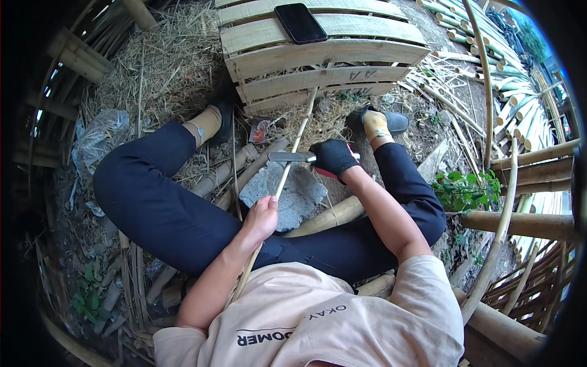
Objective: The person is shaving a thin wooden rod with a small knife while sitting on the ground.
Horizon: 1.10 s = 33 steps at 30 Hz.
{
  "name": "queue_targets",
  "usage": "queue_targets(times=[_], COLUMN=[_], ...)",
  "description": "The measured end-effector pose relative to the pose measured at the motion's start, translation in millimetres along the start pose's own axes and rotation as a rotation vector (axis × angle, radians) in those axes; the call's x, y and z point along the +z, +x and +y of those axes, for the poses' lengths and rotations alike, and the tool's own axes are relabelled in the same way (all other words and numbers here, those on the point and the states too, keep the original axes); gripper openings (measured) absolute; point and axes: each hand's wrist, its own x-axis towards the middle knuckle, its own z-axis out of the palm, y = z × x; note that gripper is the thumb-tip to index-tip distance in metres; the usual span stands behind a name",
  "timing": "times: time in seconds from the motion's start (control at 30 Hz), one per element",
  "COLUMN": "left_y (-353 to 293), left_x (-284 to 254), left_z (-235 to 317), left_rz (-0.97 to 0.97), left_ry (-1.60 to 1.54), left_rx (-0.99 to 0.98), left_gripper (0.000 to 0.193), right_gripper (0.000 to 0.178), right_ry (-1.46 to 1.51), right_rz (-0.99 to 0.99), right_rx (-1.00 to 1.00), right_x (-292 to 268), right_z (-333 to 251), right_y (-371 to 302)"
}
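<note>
Slatted crate (330, 56), pale wood. Phone (301, 23), one, black, lying on the crate's upper slats. Transparent plastic (105, 136), crumpled, at left. Dry straw (162, 61), strewn over the ground. Leafy plant (468, 189), green, at right. Bamboo poles (520, 113), piled, upper right.

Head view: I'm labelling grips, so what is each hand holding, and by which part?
Left hand: the pale stick, partway along its length. Gloved right hand: the knife, by its handle end.

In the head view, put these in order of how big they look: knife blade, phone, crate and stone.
Largest to smallest, by area:
1. Crate
2. Stone
3. Phone
4. Knife blade
</note>
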Motion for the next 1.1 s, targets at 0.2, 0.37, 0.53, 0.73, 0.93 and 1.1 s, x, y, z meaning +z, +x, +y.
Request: queue_targets(times=[0.2, 0.37, 0.53, 0.73, 0.93, 1.1], left_y=[5, -5, 6, 8, -9, 16], left_x=[2, 1, -5, -3, -15, 17], left_z=[-7, 4, -13, -26, -11, -23], left_rz=[0.041, 0.011, -0.017, -0.141, -0.202, 0.013], left_ry=[0.122, 0.106, 0.021, -0.14, -0.352, 0.23], left_rx=[0.094, 0.079, 0.112, 0.11, -0.126, 0.371], left_gripper=[0.035, 0.035, 0.03, 0.028, 0.03, 0.028], right_gripper=[0.026, 0.023, 0.022, 0.022, 0.024, 0.024], right_ry=[0.025, -0.004, 0.002, -0.009, -0.119, -0.015], right_rz=[0.053, 0.004, 0.084, 0.03, 0.065, 0.063], right_rx=[0.079, 0.13, 0.043, 0.192, -0.084, 0.265], right_x=[-7, 6, 4, 1, -4, 19], right_z=[9, 22, 8, 18, 4, 61], right_y=[3, 6, 8, 14, 8, 17])
